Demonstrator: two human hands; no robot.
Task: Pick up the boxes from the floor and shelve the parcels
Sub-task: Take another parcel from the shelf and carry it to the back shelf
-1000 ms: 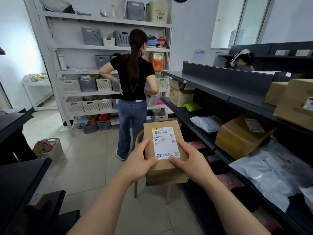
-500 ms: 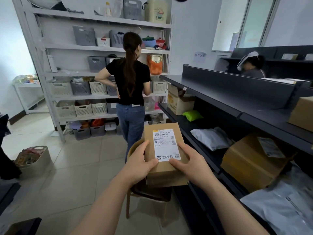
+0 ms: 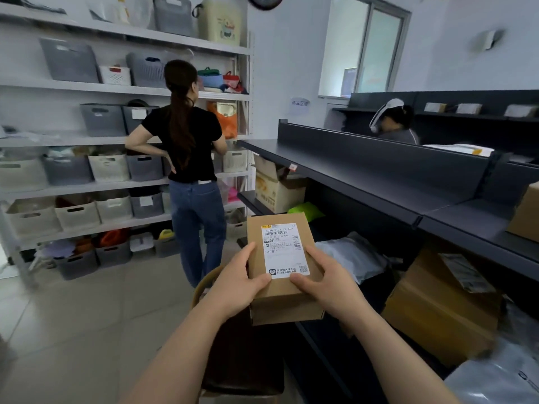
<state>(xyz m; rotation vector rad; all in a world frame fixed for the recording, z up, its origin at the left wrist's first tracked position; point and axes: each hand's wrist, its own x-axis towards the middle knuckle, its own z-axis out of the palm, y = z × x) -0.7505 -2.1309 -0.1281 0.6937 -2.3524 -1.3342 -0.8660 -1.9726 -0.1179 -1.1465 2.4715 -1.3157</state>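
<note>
cardboard box (image 3: 282, 269) | carried in mid-air, chest-high, beside the dark shelving (image 3: 364, 182) | label up, long axis running away from the wearer | left hand (image 3: 237, 282) and right hand (image 3: 329, 284) both wrapped around its near end, thumbs on top | step: carrying to shelve | next: find a free shelf spot, turn right, slide it in.

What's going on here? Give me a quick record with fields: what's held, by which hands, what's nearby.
held: small cardboard box, white shipping label facing up
left hand: grips the box's left side
right hand: grips the box's right side
on the right: dark shelving with parcels
ahead: person in black top, back turned, at white shelves
</note>
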